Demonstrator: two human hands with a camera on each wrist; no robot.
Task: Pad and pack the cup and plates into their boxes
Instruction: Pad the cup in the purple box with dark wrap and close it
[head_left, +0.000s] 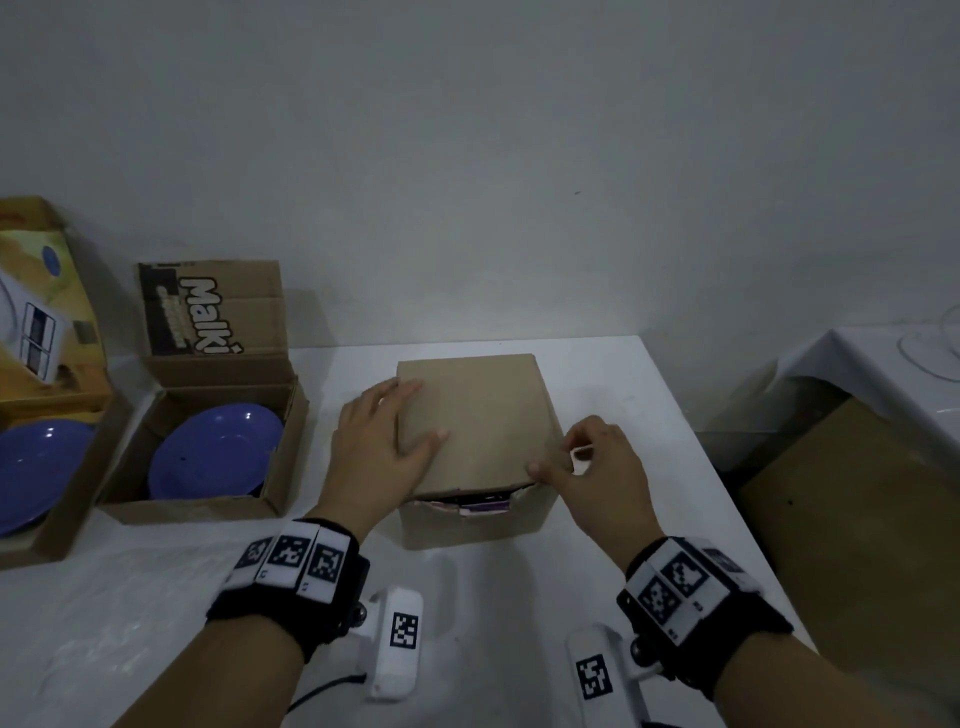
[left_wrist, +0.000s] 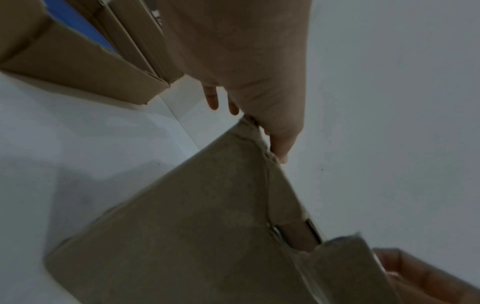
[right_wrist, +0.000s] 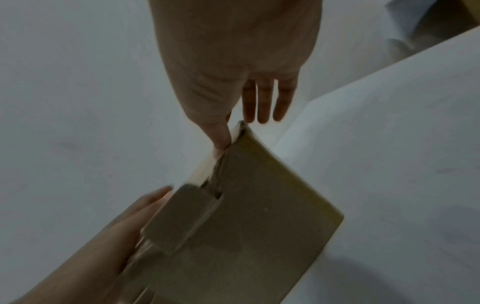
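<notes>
A small plain brown box stands mid-table with its lid folded down. My left hand lies flat with straight fingers on the lid's left side, also seen in the left wrist view. My right hand pinches the lid's front right corner, the thumb against the edge. Something pink and purple shows through the front gap; the cup is out of sight. To the left, one blue plate lies in an open printed box, and another blue plate lies in a far-left box.
The white table ends just right of the box, close to my right wrist. Beyond the gap stand a cloth-covered table and a brown cardboard sheet. The wall runs right behind the boxes.
</notes>
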